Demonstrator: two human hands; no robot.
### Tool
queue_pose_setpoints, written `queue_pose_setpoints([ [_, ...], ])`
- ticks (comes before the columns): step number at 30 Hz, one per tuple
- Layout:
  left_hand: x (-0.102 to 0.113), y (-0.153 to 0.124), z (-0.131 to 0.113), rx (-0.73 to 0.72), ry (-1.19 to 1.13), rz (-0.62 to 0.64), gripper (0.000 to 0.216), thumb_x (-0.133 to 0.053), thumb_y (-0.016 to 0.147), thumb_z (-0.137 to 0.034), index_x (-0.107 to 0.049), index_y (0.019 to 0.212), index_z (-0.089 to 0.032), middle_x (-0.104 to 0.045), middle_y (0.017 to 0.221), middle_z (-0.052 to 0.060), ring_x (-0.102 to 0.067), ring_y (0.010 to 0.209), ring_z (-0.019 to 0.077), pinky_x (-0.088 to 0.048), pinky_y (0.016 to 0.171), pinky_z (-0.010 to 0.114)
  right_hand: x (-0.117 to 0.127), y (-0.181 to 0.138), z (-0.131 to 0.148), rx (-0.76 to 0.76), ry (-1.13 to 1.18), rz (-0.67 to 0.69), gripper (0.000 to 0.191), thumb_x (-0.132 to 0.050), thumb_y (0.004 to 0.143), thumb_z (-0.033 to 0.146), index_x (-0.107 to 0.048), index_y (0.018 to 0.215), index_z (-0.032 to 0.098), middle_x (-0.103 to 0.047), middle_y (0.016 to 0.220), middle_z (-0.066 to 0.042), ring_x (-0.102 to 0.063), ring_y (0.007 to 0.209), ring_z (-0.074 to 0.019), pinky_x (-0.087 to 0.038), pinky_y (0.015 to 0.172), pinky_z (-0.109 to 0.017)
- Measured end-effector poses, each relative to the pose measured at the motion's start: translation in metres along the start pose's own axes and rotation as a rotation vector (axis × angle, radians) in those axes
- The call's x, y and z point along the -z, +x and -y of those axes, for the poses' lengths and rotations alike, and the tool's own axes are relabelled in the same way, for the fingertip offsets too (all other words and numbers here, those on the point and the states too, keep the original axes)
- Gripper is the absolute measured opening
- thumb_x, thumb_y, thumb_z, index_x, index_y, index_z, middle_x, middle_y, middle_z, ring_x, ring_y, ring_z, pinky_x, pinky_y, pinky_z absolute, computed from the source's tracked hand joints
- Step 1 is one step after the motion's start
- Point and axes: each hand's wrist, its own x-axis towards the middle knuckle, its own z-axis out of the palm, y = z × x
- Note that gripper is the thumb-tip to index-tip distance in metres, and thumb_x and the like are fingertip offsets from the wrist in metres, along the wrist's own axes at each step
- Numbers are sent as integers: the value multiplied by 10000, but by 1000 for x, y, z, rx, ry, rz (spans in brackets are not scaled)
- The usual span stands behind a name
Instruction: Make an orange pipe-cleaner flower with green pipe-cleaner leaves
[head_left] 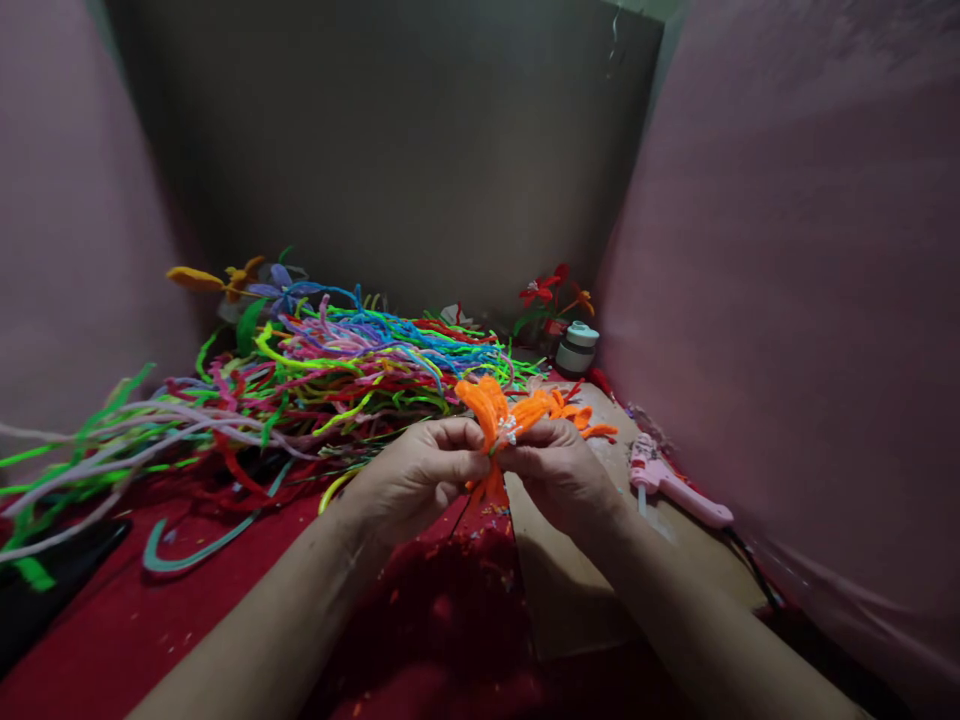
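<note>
An orange pipe-cleaner flower point(501, 410) with looped petals and small white beads at its centre is held up between both hands. My left hand point(420, 470) pinches it from the left, fingers curled round the base. My right hand point(559, 470) grips it from the right, fingers closed on the petals and stem. Orange ends stick out below the fingers.
A big heap of coloured pipe cleaners point(315, 370) covers the red cloth point(112, 640) at left. A pink glue gun point(675, 485) lies on a cardboard sheet point(570, 580) at right. A small white jar point(577, 348) and finished red flowers point(551, 290) stand at the back.
</note>
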Motion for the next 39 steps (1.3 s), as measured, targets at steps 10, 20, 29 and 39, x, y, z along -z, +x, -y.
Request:
queue_pose_setpoints([
  [10, -10, -2, -1, -40, 8, 92, 170, -709, 668, -219, -689, 823, -152, -659, 765, 49, -558, 652, 119, -407, 661, 237, 7, 1, 6, 21, -82, -29, 54, -736, 625, 207, -724, 676, 221, -631, 629, 24, -543, 575, -89, -472, 595, -238],
  [20, -8, 0, 1, -150, 136, -24, 108, -692, 691, -246, -658, 712, -146, -599, 647, 2, -486, 601, 95, -368, 646, 230, 3, 3, 4, 53, -42, -59, 82, -724, 646, 211, -721, 726, 227, -648, 681, 22, -586, 618, -103, -502, 637, -266],
  [29, -13, -4, -4, -209, 342, 77, 152, -546, 815, -288, -614, 752, -168, -555, 579, -7, -476, 544, 106, -380, 596, 233, 1, 1, 8, 43, -6, 30, 65, -669, 700, 260, -706, 716, 208, -603, 532, 30, -547, 487, -103, -455, 543, -262],
  [39, -16, -3, -4, -256, 363, -65, 244, -595, 777, -330, -587, 612, -150, -478, 517, -13, -410, 492, 78, -329, 487, 209, 4, -4, 10, -72, 45, -83, 201, -691, 675, 285, -715, 863, 219, -668, 777, -9, -566, 639, -112, -463, 634, -271],
])
